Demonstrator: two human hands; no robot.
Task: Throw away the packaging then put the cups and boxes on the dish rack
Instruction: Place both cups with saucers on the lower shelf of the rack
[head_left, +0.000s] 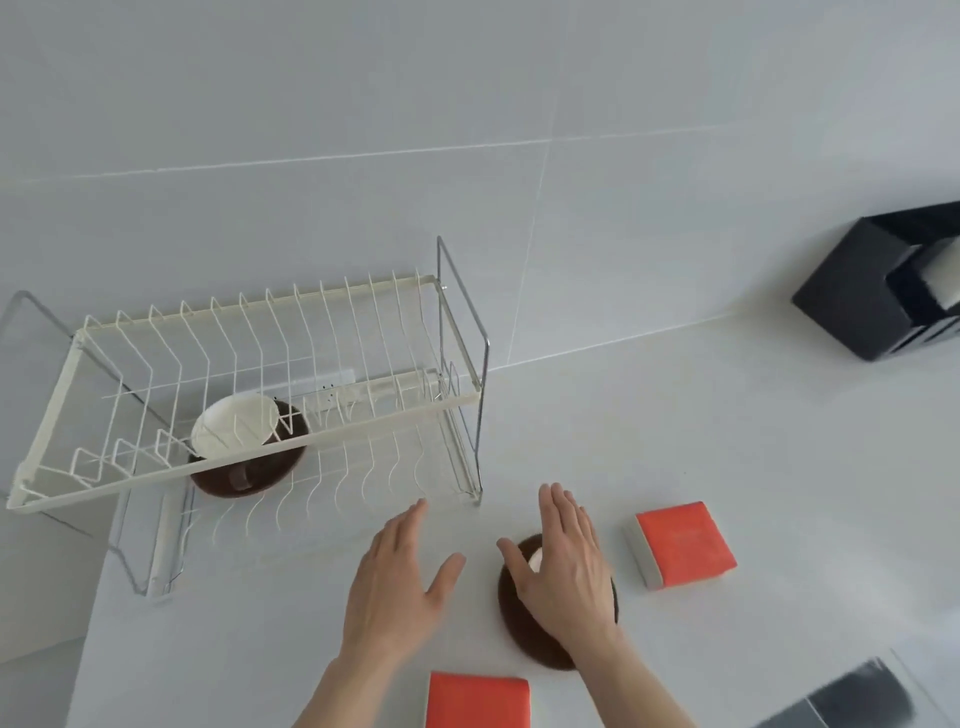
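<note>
A white two-tier wire dish rack stands at the left of the counter. A dark brown cup with a white inside lies on its lower tier. A second brown cup sits on the counter, partly hidden under my right hand, which hovers flat over it with fingers spread. My left hand is open beside it, just in front of the rack, holding nothing. One orange box with a white side lies right of the cup. Another orange box lies at the bottom edge.
A black holder with a white item in it stands against the tiled wall at the far right. A dark patch shows at the bottom right corner. The counter's left edge runs below the rack.
</note>
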